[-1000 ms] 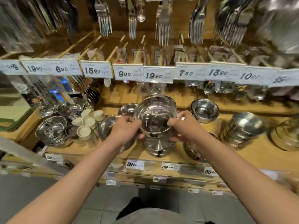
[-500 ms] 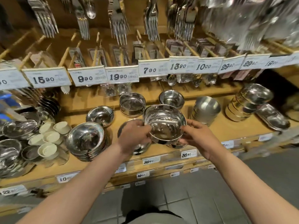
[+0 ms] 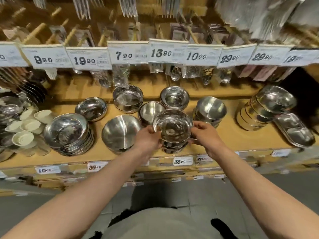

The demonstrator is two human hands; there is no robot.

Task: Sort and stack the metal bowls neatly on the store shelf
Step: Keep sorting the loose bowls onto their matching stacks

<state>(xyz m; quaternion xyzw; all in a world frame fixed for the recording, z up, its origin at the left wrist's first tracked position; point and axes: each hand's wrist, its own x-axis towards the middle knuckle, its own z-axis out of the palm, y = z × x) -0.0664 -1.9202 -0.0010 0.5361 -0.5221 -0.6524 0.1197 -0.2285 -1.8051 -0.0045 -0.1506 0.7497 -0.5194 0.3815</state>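
Both hands on one metal bowl [image 3: 172,128]

Left hand [image 3: 148,138] and right hand [image 3: 205,133] each grip its rim above a small stack [image 3: 174,145] on the shelf [image 3: 229,135].

A wooden shelf [image 3: 229,135] carries steel ware: at the left a cluster of cream cups [image 3: 27,125] beside a tall stack of wide shallow bowls [image 3: 67,133], then a single deep bowl [image 3: 120,131] and, near the front edge, a short stack of bowls [image 3: 174,144]. Further back sit a small dish [image 3: 91,108], a straight-walled pan [image 3: 127,98] and a round bowl [image 3: 174,97]. To the right stand a nested stack [image 3: 210,109], a leaning stack of tins [image 3: 264,107] and an oval tray [image 3: 295,130].
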